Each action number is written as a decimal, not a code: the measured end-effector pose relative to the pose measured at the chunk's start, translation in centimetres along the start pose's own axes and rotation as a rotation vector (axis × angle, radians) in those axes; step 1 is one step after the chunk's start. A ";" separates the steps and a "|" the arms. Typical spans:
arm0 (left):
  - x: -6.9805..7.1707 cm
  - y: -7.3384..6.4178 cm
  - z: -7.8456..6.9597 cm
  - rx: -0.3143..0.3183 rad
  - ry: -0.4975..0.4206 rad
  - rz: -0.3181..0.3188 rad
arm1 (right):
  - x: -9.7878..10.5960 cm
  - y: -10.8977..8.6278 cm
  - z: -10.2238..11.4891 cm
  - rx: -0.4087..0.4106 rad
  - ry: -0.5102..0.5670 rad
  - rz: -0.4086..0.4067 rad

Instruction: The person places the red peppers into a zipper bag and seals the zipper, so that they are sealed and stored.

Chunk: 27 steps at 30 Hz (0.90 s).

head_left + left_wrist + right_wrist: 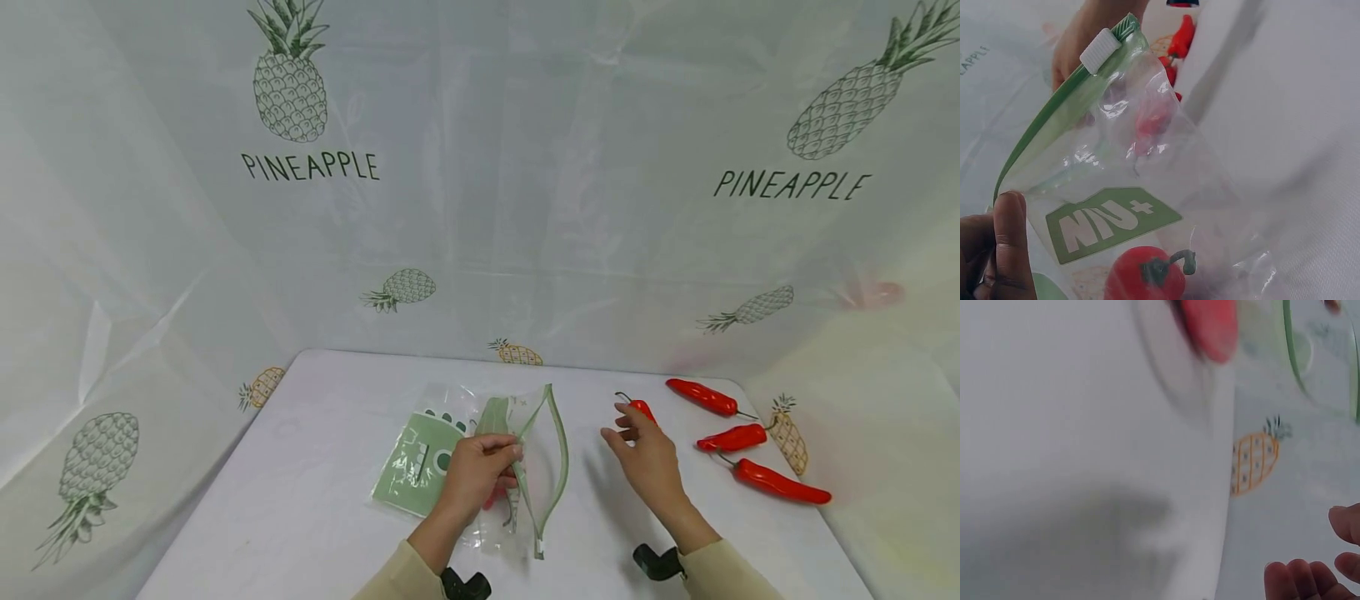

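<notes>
A clear zip bag (555, 492) with a green rim and a white slider (1100, 51) gapes at its mouth. Its edge is pinched between thumb and fingers of my left hand (476, 471). Inside the bag a red pepper with a dark stem (1141, 275) shows through the plastic, below a green printed label (1110, 222). My right hand (648, 462) hovers above the table, fingers loosely bent and nothing between them. Just beyond its fingertips lies a red chili pepper (642, 407), partly hidden by the hand.
Three more red chili peppers lie at the right side of the table: one farthest back (705, 397), a middle one (733, 437) and a nearer one (780, 482). A green cartoon-faced packet (408, 479) in clear plastic lies left of the bag. Pineapple-printed sheeting (525, 208) surrounds the white table (285, 500).
</notes>
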State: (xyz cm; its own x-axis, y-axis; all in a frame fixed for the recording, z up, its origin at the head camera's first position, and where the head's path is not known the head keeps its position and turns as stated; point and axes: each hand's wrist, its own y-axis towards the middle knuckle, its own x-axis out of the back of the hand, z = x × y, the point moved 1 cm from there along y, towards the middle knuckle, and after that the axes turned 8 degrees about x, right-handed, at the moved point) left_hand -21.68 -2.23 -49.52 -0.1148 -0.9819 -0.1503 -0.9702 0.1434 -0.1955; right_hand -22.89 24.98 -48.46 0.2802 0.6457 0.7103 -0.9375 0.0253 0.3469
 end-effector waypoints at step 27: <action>-0.1 -0.2 0.3 0.000 0.013 -0.010 | 2.4 5.2 -10.1 -0.247 -0.053 0.290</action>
State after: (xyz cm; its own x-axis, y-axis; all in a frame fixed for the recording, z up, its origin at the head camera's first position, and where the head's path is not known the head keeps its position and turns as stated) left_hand -21.44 -2.08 -49.76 -0.1073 -0.9849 -0.1359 -0.9713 0.1331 -0.1974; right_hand -29.13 34.37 -51.15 0.0006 0.6126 0.7904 -0.9991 0.0346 -0.0260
